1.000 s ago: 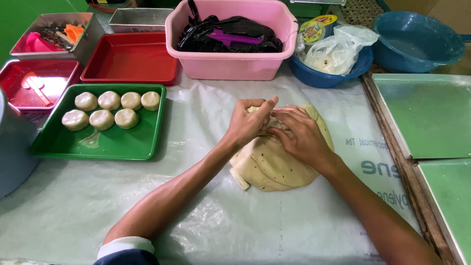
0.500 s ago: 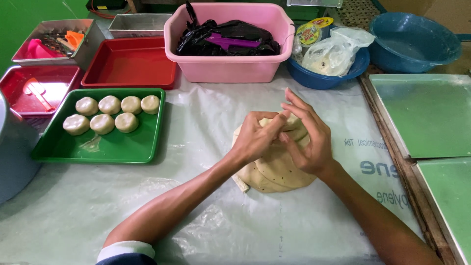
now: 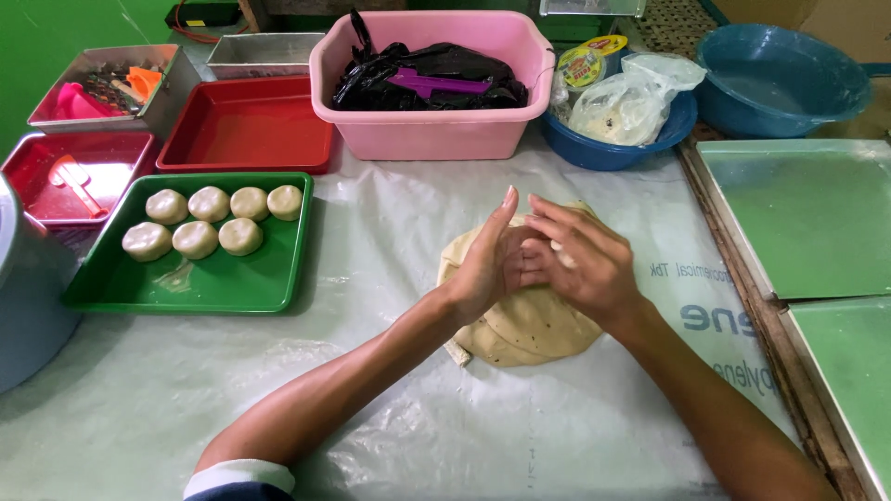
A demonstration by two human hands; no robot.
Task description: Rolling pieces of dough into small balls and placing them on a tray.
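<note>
We look down on a bench [image 3: 390,436] covered in pale plastic sheeting. Near its middle lies a flat round of tan dough [image 3: 529,325], speckled with small dark dots. Our left hand [image 3: 487,264] and right hand [image 3: 580,260] meet just above its far edge, fingers loosely curled toward each other around a small pale bit of dough; we cannot tell how firmly either hand grips it. The hands and wrists cover the upper part of the round.

To the left sits a green tray [image 3: 223,283] holding seven dough balls [image 3: 209,221] in two rows. Beyond it are a red tray [image 3: 246,130], seemingly bare, and a smaller red tray [image 3: 65,176] with a pink scoop [image 3: 74,181]. A metal tin [image 3: 102,88] at the far left holds orange and pink items (too small to make out).

At the back stands a pink tub [image 3: 436,130] filled with black plastic and a purple tool. Right of it, a blue bowl [image 3: 603,153] holds clear bags, and a second blue basin [image 3: 789,79] sits further right. Two green-lined metal trays [image 3: 807,223] run along the right edge, cut off by the frame. A grey container [image 3: 23,297] is half out of view at left.
</note>
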